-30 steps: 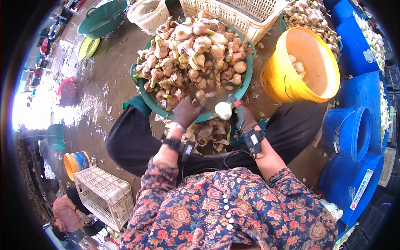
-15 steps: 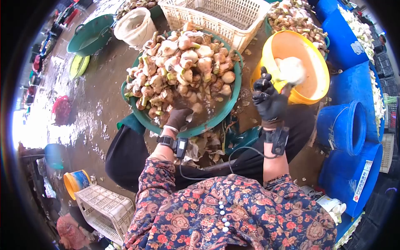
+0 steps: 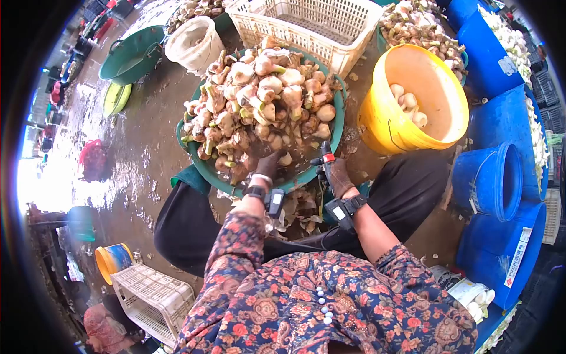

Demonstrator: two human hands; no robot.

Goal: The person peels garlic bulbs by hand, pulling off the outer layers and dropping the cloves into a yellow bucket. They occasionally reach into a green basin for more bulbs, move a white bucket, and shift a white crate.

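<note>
My left hand [image 3: 271, 165], in a dark glove, is at the near side of a green tub [image 3: 191, 152] heaped with garlic bulbs [image 3: 242, 94]. Its fingers are closed on a pale garlic bulb [image 3: 285, 159] just above the brown water. To its right, over the tub's rim, my right hand [image 3: 337, 172] wears a dark glove with black fingertips and a red patch at one finger. Its fingers are apart, and I make out nothing held in them. Beyond it stands a yellow bucket [image 3: 383, 121], tilted, with several cleaned garlic bulbs [image 3: 408, 106] inside.
A cream plastic crate [image 3: 306, 29] and a whitish bucket [image 3: 194, 44] stand behind the tub. Blue buckets [image 3: 486, 180] line the right side. Another crate [image 3: 150, 295] lies at lower left. Garlic skins [image 3: 298, 215] litter the wet floor between my legs.
My right hand has moved from beside the yellow bucket left to the tub's rim. The blurred white bulb over the bucket is gone from the air; bulbs now show inside. My left hand has shifted slightly right.
</note>
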